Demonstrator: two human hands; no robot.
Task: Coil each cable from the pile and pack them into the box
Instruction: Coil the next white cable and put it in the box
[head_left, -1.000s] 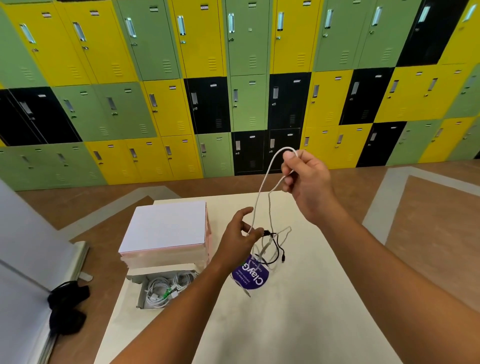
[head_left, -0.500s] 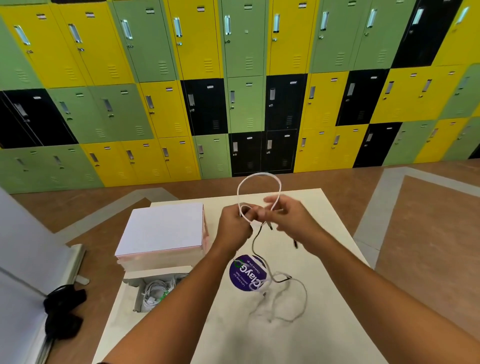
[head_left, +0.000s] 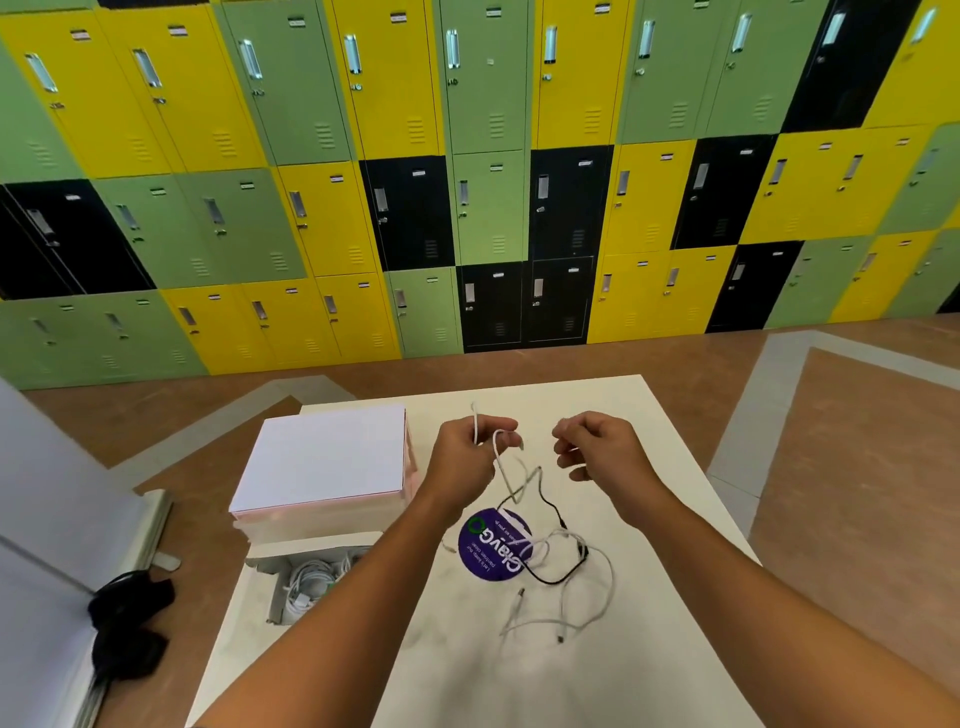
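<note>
Left of the purple sticker (head_left: 488, 551), the box (head_left: 274, 597) holds coiled cables (head_left: 311, 582); the loose pile (head_left: 563, 535) sprawls across the sticker. Beyond it, left hand (head_left: 467, 457) pinches a white cable (head_left: 500, 465), judged light and limp, best taken near one end; right hand (head_left: 602, 452) curled, hold cannot be told.

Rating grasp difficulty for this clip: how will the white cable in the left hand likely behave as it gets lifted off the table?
Probably floppy: the white cable hangs kinked from the left hand instead of holding a shape. Likely light, since a fingertip pinch carries it. It may snag, as its lower loops cross the black cable on the table.
</note>
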